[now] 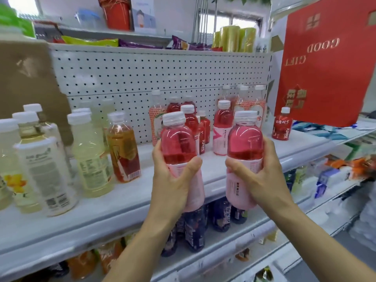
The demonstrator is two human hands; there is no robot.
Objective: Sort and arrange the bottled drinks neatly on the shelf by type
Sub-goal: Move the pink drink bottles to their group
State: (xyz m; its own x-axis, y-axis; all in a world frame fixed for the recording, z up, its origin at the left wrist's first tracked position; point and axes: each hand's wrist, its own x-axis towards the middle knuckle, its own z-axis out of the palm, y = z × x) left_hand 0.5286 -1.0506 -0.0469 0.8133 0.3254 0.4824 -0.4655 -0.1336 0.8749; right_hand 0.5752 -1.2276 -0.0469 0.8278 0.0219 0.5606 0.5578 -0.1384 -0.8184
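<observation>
Head view: left hand (173, 180) and right hand (262, 176) each grip a full pink bottle (179, 143) mid-label, likely heavy, smooth, slip-prone; a waist hold suits, above the shelf (122, 208).

You have a single wide-angle view, worn on your head, looking forward and down along your forearms. Your left hand (173, 180), gripping the left pink bottle (179, 139), and your right hand (262, 176), gripping the right pink bottle (244, 139), sit mid-frame, close to the lens. Beyond the hands the view faces the pegboard (142, 78) behind the white shelf (130, 202), whose front edge climbs toward the right. Above the hands it reaches the upper shelf (142, 48). Below them it takes in dark bottles (195, 231). Left of the left hand, things blur.
</observation>
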